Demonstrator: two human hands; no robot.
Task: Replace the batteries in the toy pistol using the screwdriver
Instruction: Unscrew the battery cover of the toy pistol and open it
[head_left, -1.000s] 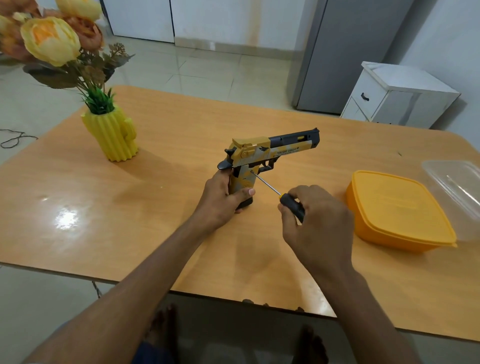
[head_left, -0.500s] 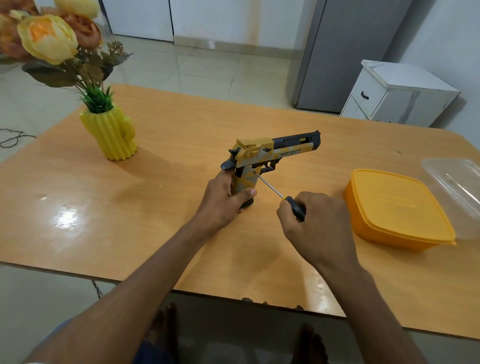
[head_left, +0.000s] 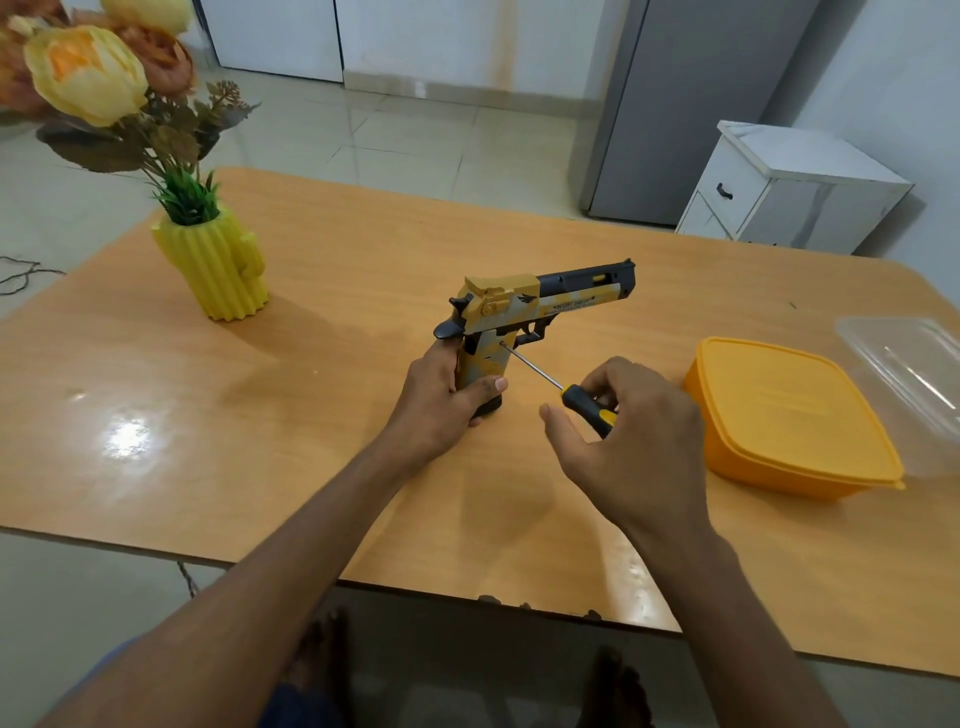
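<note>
A yellow and black toy pistol (head_left: 540, 306) stands upright on its grip at the middle of the wooden table (head_left: 322, 415), barrel pointing right. My left hand (head_left: 447, 400) grips the pistol's handle from the left, thumb across its front. A screwdriver (head_left: 561, 387) with a black and yellow handle has its metal tip set against the side of the grip, just below the trigger. My right hand (head_left: 628, 436) holds the screwdriver's handle with its fingertips; the thumb is lifted clear of it.
A yellow cactus-shaped vase (head_left: 218, 270) with artificial flowers stands at the table's left rear. An orange lidded box (head_left: 789, 415) sits to the right of my right hand, with a transparent container (head_left: 904, 364) behind it. A white cabinet (head_left: 795, 192) stands beyond the table.
My right hand has loosened round the screwdriver handle, with the thumb now lifted off and the yellow part of the handle showing. The pistol and my left hand stay put.
</note>
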